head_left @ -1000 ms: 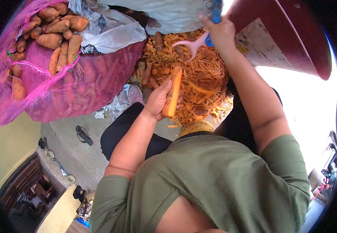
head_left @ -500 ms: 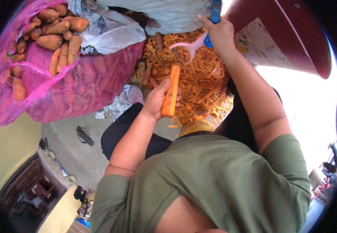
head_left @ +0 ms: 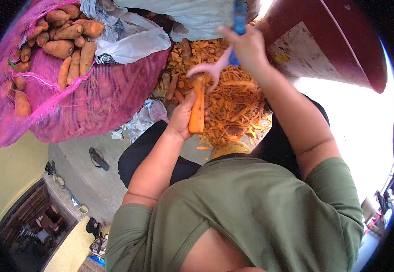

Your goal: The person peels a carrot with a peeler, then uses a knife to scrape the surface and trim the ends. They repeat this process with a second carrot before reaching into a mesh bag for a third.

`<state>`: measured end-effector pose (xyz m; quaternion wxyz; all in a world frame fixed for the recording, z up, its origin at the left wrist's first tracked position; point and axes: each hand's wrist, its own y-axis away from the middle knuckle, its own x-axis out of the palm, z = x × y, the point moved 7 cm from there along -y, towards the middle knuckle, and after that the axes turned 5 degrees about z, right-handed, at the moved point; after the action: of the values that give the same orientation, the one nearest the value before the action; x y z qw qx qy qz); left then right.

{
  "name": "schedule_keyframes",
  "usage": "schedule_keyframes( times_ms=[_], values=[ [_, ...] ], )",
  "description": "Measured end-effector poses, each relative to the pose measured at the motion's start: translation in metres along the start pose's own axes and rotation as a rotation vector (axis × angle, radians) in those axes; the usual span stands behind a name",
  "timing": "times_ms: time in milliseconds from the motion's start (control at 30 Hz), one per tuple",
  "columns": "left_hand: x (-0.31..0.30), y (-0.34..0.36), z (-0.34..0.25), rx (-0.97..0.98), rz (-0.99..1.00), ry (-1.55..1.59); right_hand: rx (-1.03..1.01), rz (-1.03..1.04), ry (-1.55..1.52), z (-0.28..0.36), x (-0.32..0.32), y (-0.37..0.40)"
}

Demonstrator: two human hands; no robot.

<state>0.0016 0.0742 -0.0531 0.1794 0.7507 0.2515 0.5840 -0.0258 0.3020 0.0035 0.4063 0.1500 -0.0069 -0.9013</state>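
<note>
Orange carrot (head_left: 197,109) in L hand (head_left: 182,119); R hand (head_left: 247,47) w/ peeler (head_left: 217,65) at tip.

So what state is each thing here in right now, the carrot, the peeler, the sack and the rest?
Long orange carrot: gripped in left hand, looks peeled smooth.
Pink-headed, blue-handled peeler: gripped in right hand, head at the carrot's far tip, blurred.
Pink mesh sack: open, full of unpeeled carrots.
Heap of orange peelings: loose on the ground.
White plastic bag: crumpled, beside the sack.
</note>
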Motion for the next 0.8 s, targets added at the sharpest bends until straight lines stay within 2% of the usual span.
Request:
schedule_keyframes(
  times_ms=[33, 67, 100, 133, 200, 267, 300, 333, 400, 500, 533, 600, 633, 667, 700, 733, 800],
  values=[
    [-0.005, -0.001, 0.0, 0.002, -0.02, -0.011, 0.034, 0.111, -0.023, 0.021, 0.016, 0.025],
    [-0.004, 0.001, -0.002, 0.02, -0.102, -0.001, 0.11, 0.265, 0.025, 0.019, 0.034, 0.041],
    [0.005, 0.003, -0.004, 0.037, -0.185, 0.01, 0.06, 0.38, 0.021, 0.019, 0.049, 0.056],
    [0.007, 0.005, -0.005, 0.052, -0.267, 0.02, 0.122, 0.441, 0.021, 0.01, 0.059, 0.066],
    [0.012, 0.006, -0.001, 0.023, -0.119, -0.078, 0.089, 0.383, 0.062, 0.007, 0.05, 0.052],
    [0.007, 0.003, 0.006, -0.035, -0.031, -0.105, 0.072, 0.084, 0.067, 0.001, 0.015, 0.015],
    [0.005, 0.003, 0.006, -0.024, -0.063, -0.067, -0.052, -0.055, 0.099, -0.006, -0.005, -0.006],
    [0.005, 0.004, 0.004, 0.0, -0.084, -0.072, -0.068, -0.11, -0.029, 0.001, -0.017, -0.012],
    [0.005, 0.005, -0.002, 0.043, -0.124, -0.082, -0.006, -0.056, -0.079, 0.012, -0.012, -0.001],
    [0.019, 0.006, -0.008, 0.05, 0.105, -0.158, 0.097, 0.294, 0.019, 0.019, 0.035, 0.045],
    [0.017, 0.005, -0.009, 0.064, -0.008, -0.107, 0.056, 0.403, -0.042, 0.015, 0.05, 0.059],
    [0.017, 0.006, -0.004, 0.083, -0.235, -0.001, 0.026, 0.409, 0.049, 0.006, 0.053, 0.06],
    [0.011, 0.007, 0.001, 0.028, -0.129, -0.157, 0.071, 0.302, 0.092, 0.0, 0.042, 0.048],
    [0.005, 0.005, 0.007, 0.005, -0.092, -0.107, 0.111, 0.192, 0.133, -0.008, 0.029, 0.028],
    [0.002, 0.003, 0.01, -0.016, -0.055, -0.058, 0.031, 0.088, 0.056, -0.012, 0.012, 0.006],
    [0.003, 0.002, 0.012, -0.037, -0.019, -0.01, -0.098, -0.095, 0.177, 0.003, -0.012, -0.004],
    [0.002, 0.001, 0.008, -0.015, -0.02, 0.017, -0.063, -0.077, -0.049, 0.004, -0.019, -0.008]
  ],
)
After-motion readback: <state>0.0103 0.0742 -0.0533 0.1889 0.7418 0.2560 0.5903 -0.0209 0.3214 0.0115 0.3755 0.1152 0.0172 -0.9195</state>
